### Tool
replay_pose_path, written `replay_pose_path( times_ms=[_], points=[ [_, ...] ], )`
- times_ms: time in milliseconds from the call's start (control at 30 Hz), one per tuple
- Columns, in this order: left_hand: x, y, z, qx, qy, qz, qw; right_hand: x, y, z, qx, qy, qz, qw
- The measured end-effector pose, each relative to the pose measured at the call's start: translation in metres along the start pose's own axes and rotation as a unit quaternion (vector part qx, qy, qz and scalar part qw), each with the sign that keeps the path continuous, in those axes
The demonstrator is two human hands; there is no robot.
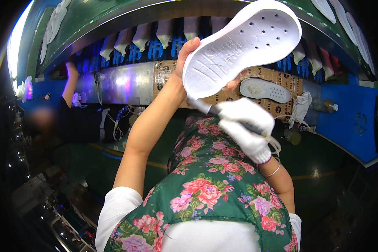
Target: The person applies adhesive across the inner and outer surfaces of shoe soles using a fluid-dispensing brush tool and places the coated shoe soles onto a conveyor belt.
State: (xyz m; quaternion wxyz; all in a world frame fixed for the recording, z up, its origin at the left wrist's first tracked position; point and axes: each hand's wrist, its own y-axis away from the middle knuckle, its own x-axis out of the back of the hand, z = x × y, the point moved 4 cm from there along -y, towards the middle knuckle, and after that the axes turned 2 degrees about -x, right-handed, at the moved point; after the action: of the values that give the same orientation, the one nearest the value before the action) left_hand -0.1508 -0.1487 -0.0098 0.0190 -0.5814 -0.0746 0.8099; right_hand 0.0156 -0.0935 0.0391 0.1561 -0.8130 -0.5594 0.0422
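My bare left hand point(186, 53) grips a white shoe sole point(243, 46), held up in front of me. The sole shows its hollow inner side, with a cluster of small holes at the wider, far end. My right hand point(247, 122) wears a white knit glove and is closed around a dark-handled brush point(202, 106). The brush's grey tip is at the sole's near end; motion blurs it, so touching or just apart cannot be told. A pale tube trails by the gloved wrist. A grey-white sole-shaped piece point(265, 90) lies on the cardboard beyond my right hand.
Brown printed cardboard point(166, 73) covers part of the metal bench point(134, 86). Behind it hangs a row of pale shoe lasts or uppers point(164, 31) over blue holders. A crumpled white cloth point(300, 107) and a bottle point(324, 105) sit at right. Another person's arm point(70, 84) reaches in at left.
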Motion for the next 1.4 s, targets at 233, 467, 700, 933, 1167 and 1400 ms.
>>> replay_pose_path(
  times_ms=[233, 467, 700, 933, 1167, 1400],
  points=[
    [0.007, 0.012, -0.009, -0.031, 0.063, 0.048, 0.996, 0.018, -0.004, 0.0, -0.032, -0.026, 0.064, 0.997],
    [-0.006, 0.027, -0.053, -0.039, -0.006, 0.111, 0.993, 0.068, -0.039, -0.016, 0.117, 0.271, 0.144, 0.944],
    [-0.045, 0.004, -0.026, -0.059, -0.132, -0.025, 0.989, 0.091, 0.026, -0.002, -0.002, -0.183, 0.174, 0.968],
    [-0.049, -0.15, 0.018, -0.131, -0.08, -0.044, 0.987, 0.101, 0.074, 0.052, -0.152, -0.245, 0.31, 0.906],
    [-0.04, -0.207, -0.014, -0.096, -0.122, 0.136, 0.978, 0.074, 0.084, 0.099, -0.241, -0.222, 0.313, 0.891],
    [-0.039, -0.026, 0.19, -0.458, -0.752, 0.413, 0.232, 0.049, 0.084, 0.132, -0.299, -0.289, 0.299, 0.859]
  ],
)
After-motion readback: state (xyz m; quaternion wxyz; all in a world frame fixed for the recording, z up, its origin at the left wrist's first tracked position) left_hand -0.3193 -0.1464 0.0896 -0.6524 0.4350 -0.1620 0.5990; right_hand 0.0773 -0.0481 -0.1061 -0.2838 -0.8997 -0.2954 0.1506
